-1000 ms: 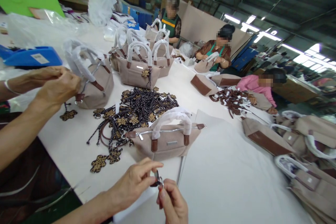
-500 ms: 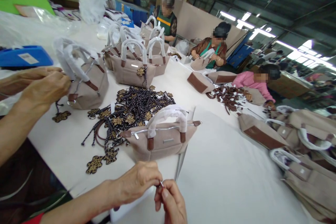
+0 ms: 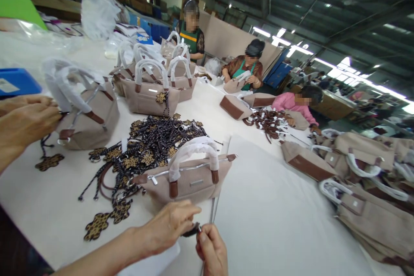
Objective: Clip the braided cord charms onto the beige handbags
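Observation:
My left hand (image 3: 168, 224) reaches in from the lower left, its index finger lifted and its lower fingers against a short dark cord (image 3: 190, 230). A small shiny metal bit shows at the cord's end; its exact kind cannot be made out. My right hand (image 3: 211, 246) pinches that end between thumb and finger. Just beyond my hands stands a beige handbag (image 3: 194, 181) with brown leather tabs and white-wrapped handles. Left of it lies a heap of black-and-white cord charms (image 3: 161, 138), with leopard-print flower pieces (image 3: 97, 226) nearest me.
Another person's hands (image 3: 29, 118) work at a tilted handbag (image 3: 93, 120) on the left. Several wrapped handbags (image 3: 152, 95) stand behind. Across the table are people, brown straps (image 3: 267, 123) and a pile of bags (image 3: 381, 207). A blue box (image 3: 19, 82) sits far left.
The view has swung right, so things appear shifted left. My left fingers have parted from their tight pinch, and more of the dark cord shows between my hands.

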